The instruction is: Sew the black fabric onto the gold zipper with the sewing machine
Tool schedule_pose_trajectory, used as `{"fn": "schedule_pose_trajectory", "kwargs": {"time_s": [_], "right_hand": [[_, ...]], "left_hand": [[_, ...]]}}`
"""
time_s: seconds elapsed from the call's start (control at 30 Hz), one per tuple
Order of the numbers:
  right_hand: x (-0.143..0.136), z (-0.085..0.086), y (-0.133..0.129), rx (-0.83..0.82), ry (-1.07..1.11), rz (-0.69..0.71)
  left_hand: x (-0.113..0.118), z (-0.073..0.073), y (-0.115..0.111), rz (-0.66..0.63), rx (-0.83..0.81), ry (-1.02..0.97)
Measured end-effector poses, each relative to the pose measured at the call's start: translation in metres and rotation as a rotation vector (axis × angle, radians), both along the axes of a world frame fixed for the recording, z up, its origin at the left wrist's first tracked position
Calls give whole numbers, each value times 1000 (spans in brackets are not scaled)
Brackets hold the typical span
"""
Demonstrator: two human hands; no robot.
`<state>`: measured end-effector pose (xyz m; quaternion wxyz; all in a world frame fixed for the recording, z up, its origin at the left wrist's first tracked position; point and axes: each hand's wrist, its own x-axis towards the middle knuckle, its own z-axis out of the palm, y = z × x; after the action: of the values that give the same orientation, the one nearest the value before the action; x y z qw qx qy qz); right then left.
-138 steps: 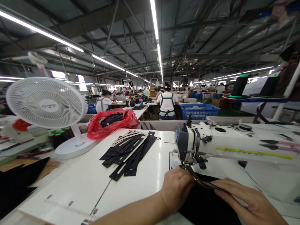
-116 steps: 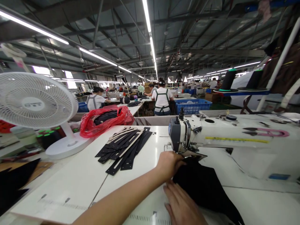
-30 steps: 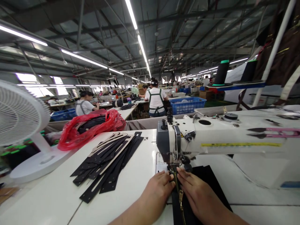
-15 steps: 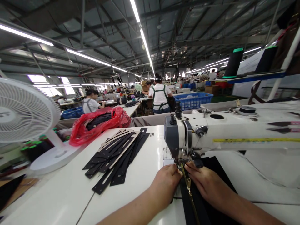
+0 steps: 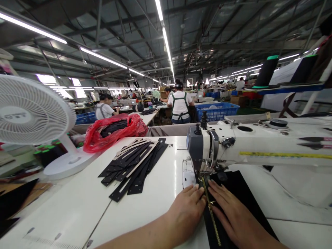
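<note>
My left hand (image 5: pixel 187 209) lies on the left side of a gold metal zipper (image 5: pixel 213 221), fingers stretched forward over the dark cloth. To the right of the zipper, my right hand (image 5: pixel 233 212) rests flat on black fabric (image 5: pixel 249 193), its fingers extended toward the presser foot. The zipper runs from under the sewing machine (image 5: pixel 202 145) down toward me, and its slider sits between my hands. Beneath the machine head, the needle area is partly hidden by the foot and dark cloth.
Black slotted strips (image 5: pixel 135 166) lie heaped on the white table (image 5: pixel 70 200). Behind them is a red plastic bag (image 5: pixel 116 133) with dark pieces inside. A white fan (image 5: pixel 33 110) stands at left, thread cones (image 5: pixel 267 72) at upper right. Co-workers sit farther back.
My left hand has gone from bunched fingers near the needle to lying flatter on the cloth. The right-hand fingers are straighter. The view has shifted slightly left.
</note>
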<state>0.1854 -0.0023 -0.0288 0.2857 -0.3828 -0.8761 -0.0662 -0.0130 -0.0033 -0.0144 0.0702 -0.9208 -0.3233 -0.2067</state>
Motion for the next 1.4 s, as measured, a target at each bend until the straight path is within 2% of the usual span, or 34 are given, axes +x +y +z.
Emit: {"fn": "schedule_pose_trajectory", "kwargs": {"time_s": [0.1, 0.3, 0.57, 0.73, 0.9, 1.1, 1.23, 1.4], "right_hand": [[2, -8, 1, 49, -67, 7], [-2, -3, 8, 29, -65, 2], [-3, -3, 23, 56, -30, 26], [-5, 3, 32, -22, 41, 41], [-7, 13, 39, -154, 81, 75], [-8, 9, 50, -153, 74, 47], [-7, 4, 54, -116, 67, -41], [-11, 3, 49, -73, 50, -285]], "left_hand": [[2, 1, 1, 1, 4, -12], [1, 8, 7, -7, -41, -19], [-1, 4, 14, -53, 15, -94], [-1, 4, 23, -57, -44, -107], [-5, -2, 33, -18, -122, -122], [-6, -2, 38, 8, -134, -99], [-3, 2, 28, -1, -104, -76], [2, 4, 16, 11, -40, 1]]}}
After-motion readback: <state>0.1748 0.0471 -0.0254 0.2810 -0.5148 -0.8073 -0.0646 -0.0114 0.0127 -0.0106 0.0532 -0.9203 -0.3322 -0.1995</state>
